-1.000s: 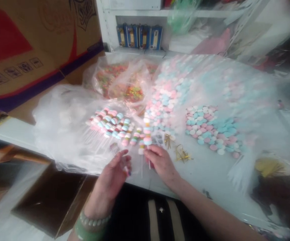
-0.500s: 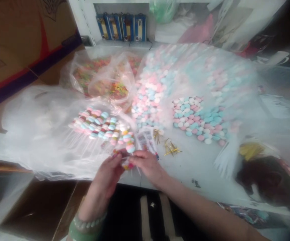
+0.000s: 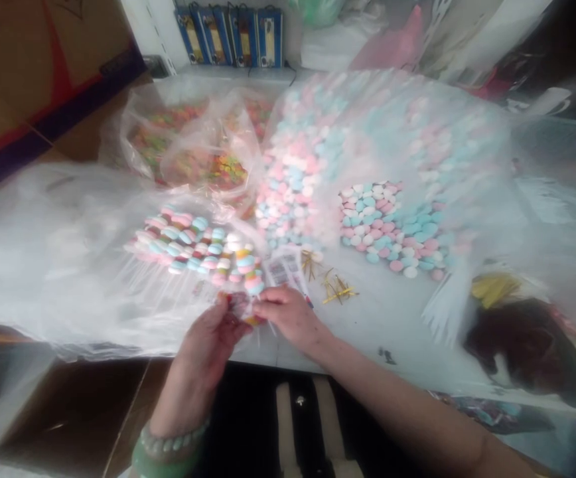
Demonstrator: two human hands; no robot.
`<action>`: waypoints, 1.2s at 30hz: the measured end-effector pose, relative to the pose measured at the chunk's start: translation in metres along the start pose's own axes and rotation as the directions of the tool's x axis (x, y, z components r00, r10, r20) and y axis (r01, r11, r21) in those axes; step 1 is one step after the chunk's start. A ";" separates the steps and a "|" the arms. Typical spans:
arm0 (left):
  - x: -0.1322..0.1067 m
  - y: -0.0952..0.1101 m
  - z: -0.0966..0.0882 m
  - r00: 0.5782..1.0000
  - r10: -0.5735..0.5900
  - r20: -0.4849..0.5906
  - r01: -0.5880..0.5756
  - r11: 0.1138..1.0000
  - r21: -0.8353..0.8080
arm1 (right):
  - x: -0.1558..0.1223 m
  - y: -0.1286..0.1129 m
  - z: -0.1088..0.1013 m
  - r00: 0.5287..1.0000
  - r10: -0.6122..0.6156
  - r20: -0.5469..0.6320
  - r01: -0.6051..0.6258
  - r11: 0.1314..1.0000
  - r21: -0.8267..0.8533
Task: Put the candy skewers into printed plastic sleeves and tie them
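Note:
My left hand (image 3: 213, 335) and my right hand (image 3: 288, 315) meet at the table's front edge, fingers pinched together on one candy skewer (image 3: 249, 279) in a clear wrapper, its stack of pastel sweets pointing away from me. Just left of it lies a row of finished candy skewers (image 3: 183, 239) on clear plastic. A small printed label (image 3: 283, 269) and several gold twist ties (image 3: 335, 289) lie just beyond my right hand.
Loose pink, blue and white candies (image 3: 392, 226) spill from a big clear bag (image 3: 417, 133) on the white table (image 3: 392, 318). A bag of colourful gummies (image 3: 203, 159) sits behind. A cardboard box (image 3: 29, 66) stands at left, blue packets (image 3: 233, 36) on a shelf.
My left hand has come up to join the right on the skewer. The skewer has tipped left, toward the finished row. The camera has dipped lower.

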State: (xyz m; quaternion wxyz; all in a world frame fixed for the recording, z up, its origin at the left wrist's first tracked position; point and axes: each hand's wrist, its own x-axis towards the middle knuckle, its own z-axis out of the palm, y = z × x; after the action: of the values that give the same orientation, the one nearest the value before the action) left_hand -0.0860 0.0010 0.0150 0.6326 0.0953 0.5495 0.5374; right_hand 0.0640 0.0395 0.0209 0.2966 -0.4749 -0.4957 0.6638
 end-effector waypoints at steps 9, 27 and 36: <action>0.009 0.001 -0.002 0.982 0.009 -0.187 -0.029 0.994 -0.106 | -0.001 -0.006 -0.005 0.995 -0.083 0.059 0.079 0.995 0.069; 0.012 0.023 -0.010 0.989 -0.117 -0.095 0.063 0.892 -0.447 | -0.061 0.031 -0.029 0.839 -0.536 -0.093 0.434 0.763 -0.479; 0.010 0.022 -0.009 0.991 -0.082 -0.104 0.034 0.917 -0.398 | -0.059 0.039 -0.031 0.840 -0.539 -0.065 0.411 0.709 -0.574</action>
State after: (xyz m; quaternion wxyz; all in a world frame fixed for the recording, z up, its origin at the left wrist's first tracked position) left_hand -0.1079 0.0135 0.0216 0.6207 -0.0827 0.4690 0.6229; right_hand 0.1175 -0.0124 0.0022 0.3674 -0.4664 -0.7299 0.3387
